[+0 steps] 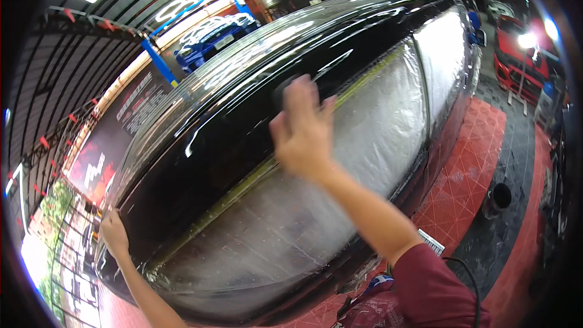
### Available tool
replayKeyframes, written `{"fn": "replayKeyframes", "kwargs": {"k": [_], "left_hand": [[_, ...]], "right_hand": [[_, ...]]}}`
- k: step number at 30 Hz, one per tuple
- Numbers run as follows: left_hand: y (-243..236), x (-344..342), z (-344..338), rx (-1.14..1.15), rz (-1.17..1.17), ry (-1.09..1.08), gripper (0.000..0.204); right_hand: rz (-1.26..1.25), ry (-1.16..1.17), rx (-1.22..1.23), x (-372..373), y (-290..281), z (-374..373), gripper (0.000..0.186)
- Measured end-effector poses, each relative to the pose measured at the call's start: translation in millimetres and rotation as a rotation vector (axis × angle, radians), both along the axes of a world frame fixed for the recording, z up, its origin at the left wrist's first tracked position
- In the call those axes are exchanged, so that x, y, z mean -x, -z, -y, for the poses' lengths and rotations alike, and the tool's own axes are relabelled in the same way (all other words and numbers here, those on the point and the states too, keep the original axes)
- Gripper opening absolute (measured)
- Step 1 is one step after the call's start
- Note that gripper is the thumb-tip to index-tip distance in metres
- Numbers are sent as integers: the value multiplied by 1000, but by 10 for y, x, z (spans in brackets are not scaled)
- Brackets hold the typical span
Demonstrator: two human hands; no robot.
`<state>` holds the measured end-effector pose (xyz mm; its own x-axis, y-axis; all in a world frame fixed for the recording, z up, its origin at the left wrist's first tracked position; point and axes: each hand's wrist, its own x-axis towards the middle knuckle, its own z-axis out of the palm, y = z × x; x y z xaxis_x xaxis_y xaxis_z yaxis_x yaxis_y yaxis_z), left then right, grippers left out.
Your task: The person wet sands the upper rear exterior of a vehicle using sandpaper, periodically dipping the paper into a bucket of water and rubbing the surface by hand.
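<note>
A glossy black car stretches diagonally in front of me, and plastic film covers its side windows. Yellow-green masking tape runs along the upper edge of that film. Above the tape, my right hand is held at the black roof panel, blurred by motion. A small dark pad shows by its fingers; its exact shape is unclear. At the car's left end, my left hand is curled on the body edge, its fingertips partly hidden.
Red floor tiles and a dark grey strip lie to the right, where a black bucket-like container stands. A red car part and a bright work lamp are beyond. A blue car stands behind, near a blue lift post.
</note>
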<state>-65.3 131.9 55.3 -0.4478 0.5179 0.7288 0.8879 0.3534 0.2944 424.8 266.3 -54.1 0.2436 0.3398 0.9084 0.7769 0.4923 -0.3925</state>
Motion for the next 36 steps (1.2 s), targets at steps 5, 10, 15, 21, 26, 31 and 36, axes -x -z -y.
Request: {"fn": "replayKeyframes", "kwargs": {"k": [5,10,15,21,26,31,36], "left_hand": [[-5,-93,-98,-61,-61,67,53],[39,328,-7,8,-40,127,46],[-6,26,-141,-67,-10,137,43],[26,61,-67,13,-9,129,45],[-14,127,-97,-35,-41,160,44],[36,103,-122,31,73,126,43],[7,723,38,14,-49,138,45]], "right_hand": [[-222,101,101,451,-135,71,74],[195,-202,71,879,275,444,76],[-255,233,65,-686,-66,-569,68],[-11,-110,16,327,244,69,85],[-279,267,19,-1535,-69,-1052,71],[-360,245,24,-1158,-53,-987,73],[-122,-1,52,-1062,217,-630,82]]}}
